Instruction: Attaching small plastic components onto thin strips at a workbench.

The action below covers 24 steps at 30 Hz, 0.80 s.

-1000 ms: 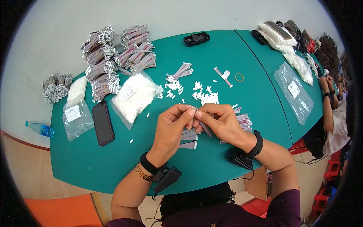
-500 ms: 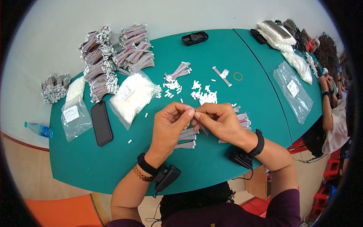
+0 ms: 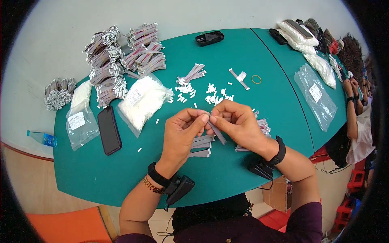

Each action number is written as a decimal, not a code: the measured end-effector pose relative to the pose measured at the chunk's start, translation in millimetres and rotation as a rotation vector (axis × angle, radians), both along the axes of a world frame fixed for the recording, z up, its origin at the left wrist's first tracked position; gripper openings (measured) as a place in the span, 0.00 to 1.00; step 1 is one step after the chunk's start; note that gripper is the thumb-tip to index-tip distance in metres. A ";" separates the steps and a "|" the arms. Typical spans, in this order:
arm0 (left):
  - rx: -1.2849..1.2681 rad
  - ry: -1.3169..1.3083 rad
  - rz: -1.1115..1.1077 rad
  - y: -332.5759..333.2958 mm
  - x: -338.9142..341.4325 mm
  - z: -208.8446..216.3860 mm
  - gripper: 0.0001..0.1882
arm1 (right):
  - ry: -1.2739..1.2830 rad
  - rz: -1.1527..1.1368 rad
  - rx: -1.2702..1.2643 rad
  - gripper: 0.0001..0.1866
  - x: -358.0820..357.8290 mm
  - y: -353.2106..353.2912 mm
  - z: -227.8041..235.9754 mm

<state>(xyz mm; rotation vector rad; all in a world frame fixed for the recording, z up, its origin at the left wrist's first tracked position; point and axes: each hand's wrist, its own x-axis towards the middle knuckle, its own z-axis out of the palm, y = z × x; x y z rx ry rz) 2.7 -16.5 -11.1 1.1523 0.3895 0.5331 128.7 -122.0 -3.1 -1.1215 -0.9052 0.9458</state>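
Note:
My left hand and my right hand meet above the table, thumbs and forefingers pinched together. Between them is a short grey flat ribbon cable, its free length slanting down beneath my right fingers. Both hands grip it near its upper end, and fingertips mostly hide that end. Below my left hand lie several grey ribbon cables with white ends. Another bundle of cables sits partly behind my right hand. Just beyond my fingers is a loose pile of small white connector pieces.
Stacked cable bundles stand at the back left. A bag of white pieces and a black phone lie to the left. Farther right are a rubber band and a clear plastic bag. Another person's hands work at far right.
My right fingers have shifted slightly upward, and more of the cable's hanging length shows between my hands. My left hand has hardly moved.

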 end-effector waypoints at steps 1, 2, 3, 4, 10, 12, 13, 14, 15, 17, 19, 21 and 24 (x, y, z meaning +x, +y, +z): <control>0.022 0.000 0.013 0.3 0.1 -1.2 0.05 | -0.012 0.016 -0.007 0.03 0.1 0.4 -0.2; 0.021 0.001 0.012 -0.1 0.0 0.0 0.05 | -0.010 0.015 -0.007 0.03 0.0 0.0 0.1; 0.058 -0.008 -0.004 -0.6 -0.2 1.2 0.05 | -0.033 0.016 -0.030 0.03 -0.2 -0.4 0.4; 0.058 -0.006 -0.004 -1.0 -0.1 2.5 0.05 | -0.032 0.016 -0.030 0.03 -0.3 -0.8 0.7; -0.014 0.009 -0.025 0.1 -0.2 0.5 0.05 | 0.003 0.013 -0.005 0.03 -0.6 -0.6 -1.1; 0.006 0.017 -0.024 0.6 0.2 0.5 0.05 | -0.024 0.015 -0.023 0.03 0.3 -0.2 -1.1; 0.026 0.024 -0.022 0.8 0.3 0.7 0.05 | -0.051 0.018 -0.040 0.03 0.6 -0.1 -1.0; 0.025 0.024 -0.022 0.4 0.2 1.0 0.05 | -0.051 0.018 -0.041 0.03 0.8 -0.2 -0.8; 0.050 0.021 -0.017 0.0 0.2 1.3 0.05 | -0.053 0.027 -0.041 0.03 0.9 -0.3 -0.5; 0.075 0.017 -0.013 -1.3 0.2 2.1 0.05 | -0.055 0.035 -0.042 0.02 1.1 -1.1 0.4; 0.091 0.009 -0.010 -1.0 0.4 1.0 0.05 | -0.065 0.024 -0.047 0.02 0.8 -1.1 0.0; 0.108 0.001 -0.007 -0.5 0.5 -0.3 0.06 | -0.075 0.013 -0.051 0.02 0.7 -0.9 -0.4; 0.107 -0.005 -0.007 -0.7 0.3 -0.1 0.05 | -0.090 0.019 -0.057 0.03 1.7 -1.5 0.2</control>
